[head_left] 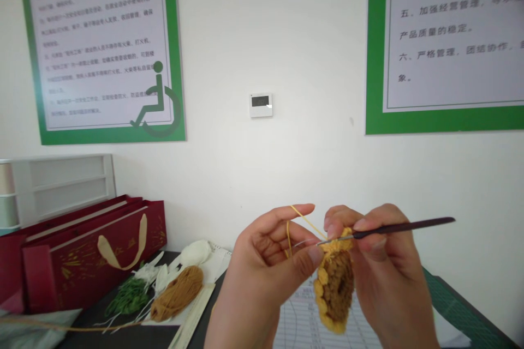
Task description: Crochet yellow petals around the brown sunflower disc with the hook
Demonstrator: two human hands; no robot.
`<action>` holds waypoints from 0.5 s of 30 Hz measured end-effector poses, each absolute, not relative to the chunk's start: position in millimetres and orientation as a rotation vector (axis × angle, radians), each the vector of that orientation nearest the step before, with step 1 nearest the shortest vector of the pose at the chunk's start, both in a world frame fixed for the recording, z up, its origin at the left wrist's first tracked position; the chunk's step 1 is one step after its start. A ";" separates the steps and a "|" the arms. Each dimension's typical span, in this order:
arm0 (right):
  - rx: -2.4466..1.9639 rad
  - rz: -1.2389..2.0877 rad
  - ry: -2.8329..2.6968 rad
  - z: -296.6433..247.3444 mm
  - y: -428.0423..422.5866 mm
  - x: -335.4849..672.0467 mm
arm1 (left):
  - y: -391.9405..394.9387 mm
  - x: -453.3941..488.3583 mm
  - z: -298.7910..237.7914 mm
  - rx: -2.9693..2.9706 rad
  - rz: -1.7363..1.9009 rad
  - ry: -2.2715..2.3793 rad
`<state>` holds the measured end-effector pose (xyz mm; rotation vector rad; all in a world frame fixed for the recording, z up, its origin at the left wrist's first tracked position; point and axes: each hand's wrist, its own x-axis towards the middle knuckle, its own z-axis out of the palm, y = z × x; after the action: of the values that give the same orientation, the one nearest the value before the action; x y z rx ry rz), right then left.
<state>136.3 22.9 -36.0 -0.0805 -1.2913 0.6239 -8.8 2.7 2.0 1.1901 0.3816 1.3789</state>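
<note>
My left hand (266,267) pinches the upper edge of a crocheted flower (335,289) with a brown middle and yellow petals. A strand of yellow yarn (308,219) runs over its raised index finger down to the stitches. My right hand (388,262) grips a crochet hook (403,227) with a dark handle, its thin metal tip lying at the yellow stitches by my left thumb. The flower hangs between both hands above the table. Part of its top edge is hidden behind my fingers.
On the dark table at left lie a brown yarn skein (178,292), green yarn (127,297) and white yarn (195,252). Red gift bags (94,251) stand behind them. Printed paper (301,316) lies below my hands, a green cutting mat (458,305) at right.
</note>
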 end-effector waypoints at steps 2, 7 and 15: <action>-0.089 0.649 -1.281 -35.8 23.3 136.9 | 1.7 -8.6 3.0 1.175 1.381 0.383; -0.125 0.593 -1.311 -34.9 23.8 141.7 | 0.4 -8.2 4.4 1.160 1.385 0.379; -0.109 0.354 -1.410 -31.0 23.0 150.9 | -0.1 -7.0 4.1 1.156 1.401 0.391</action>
<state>150.9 23.0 -31.0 -0.1089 -1.4104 0.3545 -7.0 -0.1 4.1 1.1559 0.3913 1.4008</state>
